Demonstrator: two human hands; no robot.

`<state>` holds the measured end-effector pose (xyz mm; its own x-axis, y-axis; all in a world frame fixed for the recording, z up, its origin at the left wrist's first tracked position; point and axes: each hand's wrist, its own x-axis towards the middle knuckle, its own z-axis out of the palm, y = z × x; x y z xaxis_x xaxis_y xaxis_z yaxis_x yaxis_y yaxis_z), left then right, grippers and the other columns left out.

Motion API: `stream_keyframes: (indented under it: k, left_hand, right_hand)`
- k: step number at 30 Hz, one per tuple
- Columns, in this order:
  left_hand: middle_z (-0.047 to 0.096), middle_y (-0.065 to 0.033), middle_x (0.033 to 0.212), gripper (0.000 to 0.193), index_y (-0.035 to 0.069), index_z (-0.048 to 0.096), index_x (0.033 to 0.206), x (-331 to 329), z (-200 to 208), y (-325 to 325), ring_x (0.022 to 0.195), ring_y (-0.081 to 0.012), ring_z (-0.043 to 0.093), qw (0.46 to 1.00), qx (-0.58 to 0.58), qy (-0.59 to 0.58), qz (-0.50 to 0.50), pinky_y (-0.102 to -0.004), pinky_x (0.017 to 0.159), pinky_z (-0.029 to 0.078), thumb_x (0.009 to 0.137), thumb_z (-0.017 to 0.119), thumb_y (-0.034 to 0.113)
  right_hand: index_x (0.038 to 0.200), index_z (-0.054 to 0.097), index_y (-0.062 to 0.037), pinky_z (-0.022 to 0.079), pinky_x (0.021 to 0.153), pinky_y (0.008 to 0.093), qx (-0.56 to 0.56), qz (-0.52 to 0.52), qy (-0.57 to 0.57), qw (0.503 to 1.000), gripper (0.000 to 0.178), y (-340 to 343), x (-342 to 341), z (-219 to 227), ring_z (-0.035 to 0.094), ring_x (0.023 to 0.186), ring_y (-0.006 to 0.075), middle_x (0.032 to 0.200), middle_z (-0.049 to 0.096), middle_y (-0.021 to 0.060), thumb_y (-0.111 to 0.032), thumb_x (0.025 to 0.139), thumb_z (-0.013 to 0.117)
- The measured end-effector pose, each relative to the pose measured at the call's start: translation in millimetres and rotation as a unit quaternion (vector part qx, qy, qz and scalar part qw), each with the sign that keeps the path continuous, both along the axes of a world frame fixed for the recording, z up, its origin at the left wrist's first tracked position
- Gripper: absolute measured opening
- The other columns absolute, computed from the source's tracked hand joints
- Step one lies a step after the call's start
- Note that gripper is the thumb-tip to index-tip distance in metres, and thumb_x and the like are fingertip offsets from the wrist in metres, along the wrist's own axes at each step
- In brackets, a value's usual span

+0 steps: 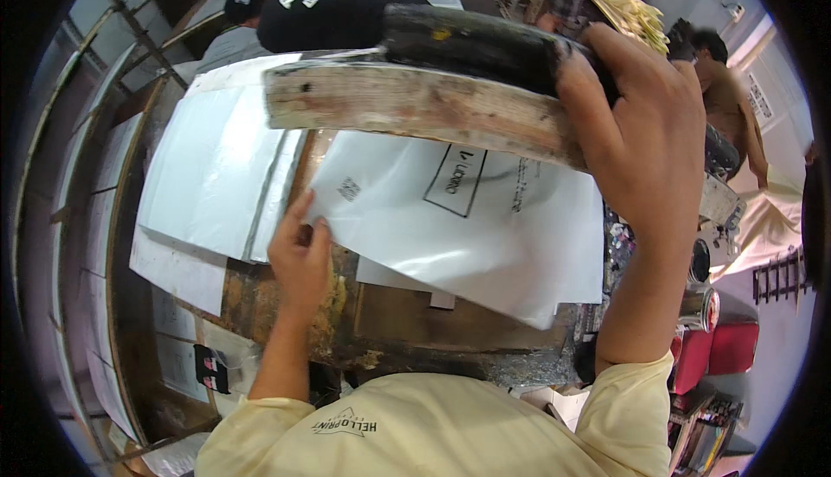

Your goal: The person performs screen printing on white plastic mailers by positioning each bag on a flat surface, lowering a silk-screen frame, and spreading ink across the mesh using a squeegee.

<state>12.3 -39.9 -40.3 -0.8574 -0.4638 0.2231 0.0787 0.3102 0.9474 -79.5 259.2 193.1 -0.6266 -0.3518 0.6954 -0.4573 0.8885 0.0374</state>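
bag (467,235) already printed; our left hand (299,256) pinches its nine o'clock edge, right hand (640,131) grips the raised squeegee (415,105).

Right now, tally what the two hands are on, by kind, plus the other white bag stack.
Wooden squeegee bar, gripped by right hand: 1
White printed plastic bag, pinched by left hand: 1
Stack of white bags: 1
Total: 3

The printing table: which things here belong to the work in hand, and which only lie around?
In use:
- left hand pinching the white plastic bag
- right hand, its grip around the wooden squeegee

Lying about:
- stack of white bags
- red stool
- yellow bundle
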Motion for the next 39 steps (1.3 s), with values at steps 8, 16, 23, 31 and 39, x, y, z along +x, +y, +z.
stream_keyframes:
  k: [8,16,23,31,39]
  left_hand:
    - [0.073,-0.0103,0.116,0.061,-0.003,0.064,0.144,-35.3,2.6,-240.4,0.075,-0.0102,0.066,0.995,-0.054,-0.082,0.009,-0.0271,0.068,0.054,0.083,0.064,0.000]
    - [0.068,-0.0261,0.132,0.073,0.009,0.056,0.154,-67.2,1.7,-447.4,0.101,-0.0353,0.072,0.836,-0.473,-0.183,0.207,-0.0429,0.091,0.058,0.083,0.074,0.006]
    - [0.066,-0.0098,0.119,0.118,0.008,0.017,0.172,-18.9,88.1,-60.0,0.095,-0.0144,0.067,0.936,0.132,-0.007,-0.326,-0.0288,0.086,0.059,0.081,0.092,0.001]
    - [0.062,-0.0134,0.126,0.107,-0.001,0.061,0.145,56.4,-47.0,7.6,0.115,-0.0291,0.061,0.975,-0.097,-0.079,-0.185,-0.0409,0.100,0.050,0.055,0.106,0.037]
    - [0.048,-0.0080,0.098,0.117,0.006,0.065,0.147,62.7,-92.8,-0.1,0.094,-0.0293,0.049,0.942,-0.288,-0.098,-0.142,-0.0434,0.084,0.043,0.046,0.103,0.052]
  right_hand:
    - [0.090,0.068,-0.0005,0.041,0.082,0.0445,-0.013,0.004,0.041,0.999,0.031,-5.5,18.9,-13.0,0.063,0.081,0.0346,0.081,0.066,0.0144,-0.031,0.091,0.067]
    - [0.094,0.069,-0.0012,0.041,0.083,0.0450,-0.033,0.025,0.025,0.999,0.034,-9.0,22.6,-17.7,0.065,0.082,0.0344,0.083,0.068,0.0148,-0.035,0.091,0.067]
    - [0.136,0.061,0.0004,0.043,0.088,0.0476,-0.001,-0.029,-0.015,0.999,0.062,5.3,45.5,-49.4,0.063,0.091,0.0372,0.094,0.069,0.0187,-0.041,0.090,0.071]
    - [0.111,0.078,-0.0125,0.047,0.087,0.0472,0.089,0.031,-0.299,0.950,0.034,14.1,112.1,-183.5,0.061,0.100,0.0315,0.104,0.065,0.0098,-0.037,0.088,0.080]
    - [0.119,0.071,-0.0089,0.055,0.078,0.0442,0.020,0.068,-0.335,0.939,0.049,6.4,119.2,-264.9,0.063,0.094,0.0311,0.102,0.063,0.0079,-0.027,0.077,0.088]
